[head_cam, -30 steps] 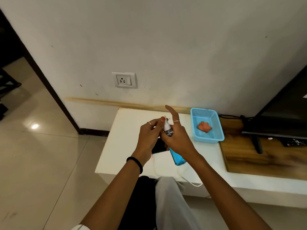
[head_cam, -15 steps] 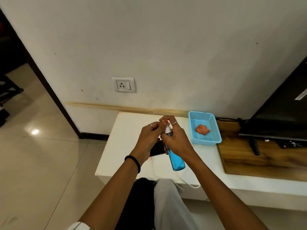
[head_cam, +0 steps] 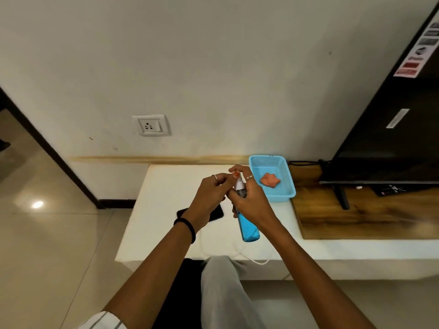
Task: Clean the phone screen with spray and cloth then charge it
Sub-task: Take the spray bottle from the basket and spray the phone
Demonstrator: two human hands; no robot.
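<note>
My right hand point(head_cam: 249, 200) grips a clear spray bottle point(head_cam: 248, 227) of blue liquid by its neck, above the white table point(head_cam: 166, 191). Its white nozzle point(head_cam: 239, 185) points up, and my right forefinger curls over the top. My left hand point(head_cam: 209, 195) pinches at the nozzle with thumb and forefinger. A black phone point(head_cam: 217, 213) lies flat on the table under my left wrist, mostly hidden. An orange cloth point(head_cam: 270, 179) lies crumpled in a blue basket point(head_cam: 281, 195) to the right. A white charging cable point(head_cam: 251, 258) trails off the table's front edge.
A wall socket point(head_cam: 151, 125) sits on the wall above the table's left end. A television point(head_cam: 389, 129) stands on a wooden board point(head_cam: 356, 219) at the right, with a remote point(head_cam: 392, 189) under it. My knees are below the table's front edge.
My right forefinger, stretched straight up a second ago, has curled down over the nozzle. The phone shows more beside my left wrist.
</note>
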